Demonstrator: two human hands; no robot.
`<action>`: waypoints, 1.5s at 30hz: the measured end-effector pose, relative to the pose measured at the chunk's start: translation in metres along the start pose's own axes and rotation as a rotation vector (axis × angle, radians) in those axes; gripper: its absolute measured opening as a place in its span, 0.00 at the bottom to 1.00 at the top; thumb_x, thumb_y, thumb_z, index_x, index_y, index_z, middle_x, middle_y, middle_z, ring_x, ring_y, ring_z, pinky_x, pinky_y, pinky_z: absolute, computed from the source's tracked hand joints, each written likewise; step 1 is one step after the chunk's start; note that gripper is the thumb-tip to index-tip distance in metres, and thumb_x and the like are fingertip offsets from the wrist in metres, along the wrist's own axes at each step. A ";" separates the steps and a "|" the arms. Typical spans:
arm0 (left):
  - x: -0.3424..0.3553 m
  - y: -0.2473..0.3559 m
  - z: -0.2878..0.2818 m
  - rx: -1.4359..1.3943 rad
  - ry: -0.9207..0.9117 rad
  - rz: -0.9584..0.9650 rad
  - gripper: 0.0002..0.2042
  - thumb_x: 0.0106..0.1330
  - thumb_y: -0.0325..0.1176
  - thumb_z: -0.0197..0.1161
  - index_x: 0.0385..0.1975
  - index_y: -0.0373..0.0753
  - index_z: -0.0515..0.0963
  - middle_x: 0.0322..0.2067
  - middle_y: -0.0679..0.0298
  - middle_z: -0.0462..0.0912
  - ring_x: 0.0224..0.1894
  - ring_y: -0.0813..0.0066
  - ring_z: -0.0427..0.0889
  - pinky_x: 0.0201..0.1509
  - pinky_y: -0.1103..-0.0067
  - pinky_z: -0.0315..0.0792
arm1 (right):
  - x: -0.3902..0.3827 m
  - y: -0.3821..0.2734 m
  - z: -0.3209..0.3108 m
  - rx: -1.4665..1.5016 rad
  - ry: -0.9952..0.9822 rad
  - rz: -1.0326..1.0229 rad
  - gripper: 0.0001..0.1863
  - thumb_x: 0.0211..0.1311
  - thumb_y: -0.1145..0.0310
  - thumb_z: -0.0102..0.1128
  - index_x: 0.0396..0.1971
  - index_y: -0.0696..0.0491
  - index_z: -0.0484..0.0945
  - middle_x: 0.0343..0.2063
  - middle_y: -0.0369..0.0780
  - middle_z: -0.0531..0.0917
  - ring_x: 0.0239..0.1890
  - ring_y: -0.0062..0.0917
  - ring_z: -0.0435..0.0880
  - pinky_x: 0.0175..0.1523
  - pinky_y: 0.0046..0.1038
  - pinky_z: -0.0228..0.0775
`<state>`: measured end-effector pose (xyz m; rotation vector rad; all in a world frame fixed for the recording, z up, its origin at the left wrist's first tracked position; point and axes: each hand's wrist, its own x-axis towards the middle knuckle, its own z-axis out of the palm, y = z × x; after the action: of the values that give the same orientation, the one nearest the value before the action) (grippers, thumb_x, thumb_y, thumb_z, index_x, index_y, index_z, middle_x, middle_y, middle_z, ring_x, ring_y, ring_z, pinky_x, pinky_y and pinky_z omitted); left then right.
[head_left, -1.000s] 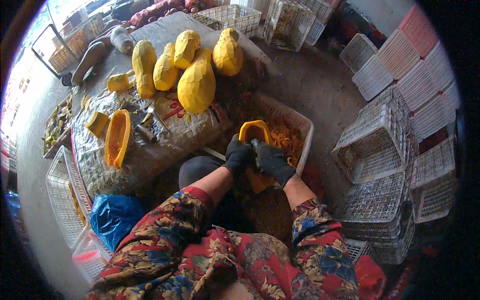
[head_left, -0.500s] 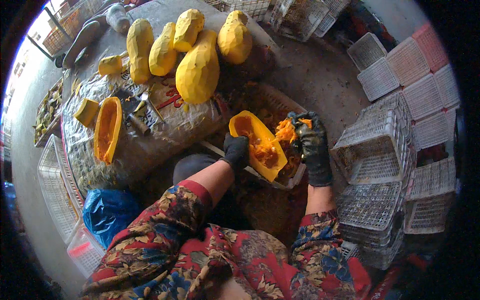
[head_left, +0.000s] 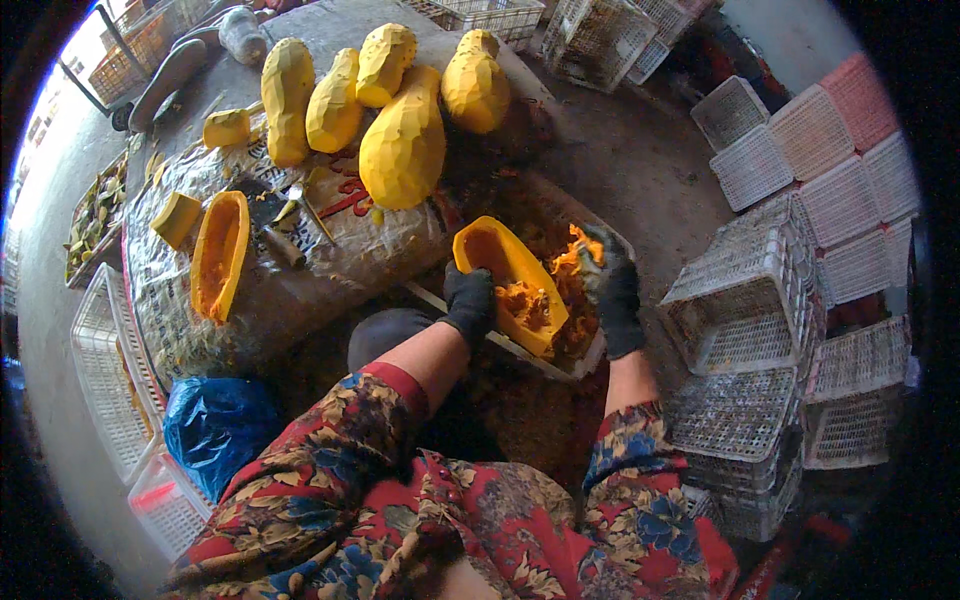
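My gloved left hand (head_left: 470,300) grips the left side of a hollowed yellow squash half (head_left: 508,262), which has stringy orange pulp in its lower end. At its right, my gloved right hand (head_left: 615,295) is closed on a clump of orange pulp (head_left: 578,250). Both are over a pale plastic bin (head_left: 580,368) containing scraps. A second hollowed half (head_left: 220,255) and a squash chunk (head_left: 177,220) lie on a sack-covered surface (head_left: 170,310). Several peeled squashes (head_left: 400,160) sit farther back, near a tool with a slim handle (head_left: 318,220).
Stacked crates (head_left: 740,310) stand at right, with pink and white baskets (head_left: 840,190) behind. More crates (head_left: 600,40) are at the back. At left are a peel tray (head_left: 95,210), white crates (head_left: 115,370), a blue plastic bag (head_left: 220,430) and a wheeled cart (head_left: 120,70).
My right hand has left the squash half and moved right with pulp in it, dipping slightly leftward since the middle frame. My left hand still holds the half, now angled with its cavity showing.
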<state>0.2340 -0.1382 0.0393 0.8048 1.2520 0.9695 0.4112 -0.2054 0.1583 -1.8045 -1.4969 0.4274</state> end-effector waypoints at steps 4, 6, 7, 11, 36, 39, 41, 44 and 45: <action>0.001 -0.002 -0.001 -0.107 -0.006 -0.065 0.16 0.56 0.27 0.58 0.46 0.36 0.71 0.40 0.56 0.79 0.42 0.63 0.80 0.47 0.71 0.74 | -0.007 -0.002 0.010 -0.317 -0.141 -0.188 0.28 0.61 0.67 0.58 0.63 0.47 0.65 0.55 0.49 0.75 0.49 0.41 0.79 0.56 0.35 0.70; 0.001 -0.002 0.000 -0.187 -0.084 -0.051 0.16 0.56 0.27 0.58 0.46 0.36 0.71 0.39 0.56 0.80 0.42 0.63 0.80 0.48 0.71 0.74 | -0.019 -0.009 0.028 -0.333 -0.277 -0.262 0.28 0.60 0.68 0.58 0.63 0.48 0.65 0.54 0.51 0.75 0.48 0.44 0.80 0.55 0.35 0.70; 0.002 -0.002 0.001 -0.226 -0.130 -0.037 0.16 0.56 0.27 0.58 0.46 0.36 0.72 0.39 0.56 0.80 0.42 0.63 0.80 0.48 0.71 0.74 | -0.027 -0.012 0.039 -0.373 -0.367 -0.285 0.27 0.60 0.68 0.58 0.61 0.50 0.67 0.53 0.51 0.75 0.47 0.44 0.80 0.54 0.36 0.72; 0.002 0.001 0.001 -0.031 -0.058 0.057 0.16 0.57 0.26 0.57 0.47 0.37 0.72 0.39 0.56 0.80 0.41 0.63 0.80 0.47 0.71 0.74 | -0.039 -0.017 0.067 -0.599 -0.391 -0.306 0.19 0.60 0.71 0.57 0.52 0.55 0.73 0.46 0.51 0.79 0.44 0.42 0.81 0.46 0.36 0.75; -0.004 -0.058 0.028 0.404 -0.482 0.339 0.15 0.57 0.26 0.58 0.46 0.34 0.72 0.40 0.55 0.79 0.41 0.63 0.80 0.45 0.72 0.75 | -0.091 -0.029 0.003 -0.978 -0.694 -0.252 0.42 0.55 0.56 0.56 0.69 0.55 0.52 0.67 0.46 0.60 0.70 0.37 0.55 0.70 0.46 0.41; -0.016 -0.053 0.035 0.198 -0.608 0.453 0.15 0.57 0.26 0.58 0.45 0.33 0.73 0.40 0.55 0.79 0.42 0.62 0.80 0.45 0.72 0.75 | -0.117 -0.018 -0.015 -1.116 -0.695 -0.340 0.42 0.56 0.56 0.56 0.69 0.54 0.52 0.66 0.47 0.62 0.69 0.36 0.58 0.69 0.47 0.45; -0.023 -0.043 0.037 0.226 -0.683 0.438 0.15 0.57 0.25 0.58 0.45 0.33 0.73 0.40 0.55 0.79 0.43 0.61 0.79 0.46 0.72 0.74 | -0.127 -0.007 -0.019 -1.150 -0.624 -0.454 0.40 0.57 0.57 0.55 0.69 0.53 0.53 0.64 0.47 0.64 0.67 0.36 0.61 0.67 0.47 0.48; -0.033 -0.025 0.038 0.376 -0.745 0.319 0.14 0.56 0.28 0.58 0.43 0.36 0.76 0.38 0.54 0.80 0.42 0.58 0.80 0.45 0.68 0.74 | -0.136 0.004 -0.017 -1.274 -0.460 -0.568 0.37 0.56 0.60 0.55 0.67 0.52 0.57 0.59 0.47 0.70 0.62 0.37 0.68 0.62 0.47 0.56; -0.038 -0.019 0.037 0.362 -0.763 0.382 0.12 0.56 0.31 0.59 0.41 0.39 0.78 0.37 0.53 0.82 0.40 0.54 0.81 0.43 0.65 0.75 | -0.139 0.005 -0.014 -1.205 -0.435 -0.572 0.35 0.56 0.61 0.54 0.65 0.51 0.60 0.56 0.46 0.72 0.59 0.37 0.70 0.61 0.46 0.58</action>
<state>0.2714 -0.1795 0.0426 1.5619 0.6109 0.6200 0.3877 -0.3411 0.1369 -1.9789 -2.8400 -0.5445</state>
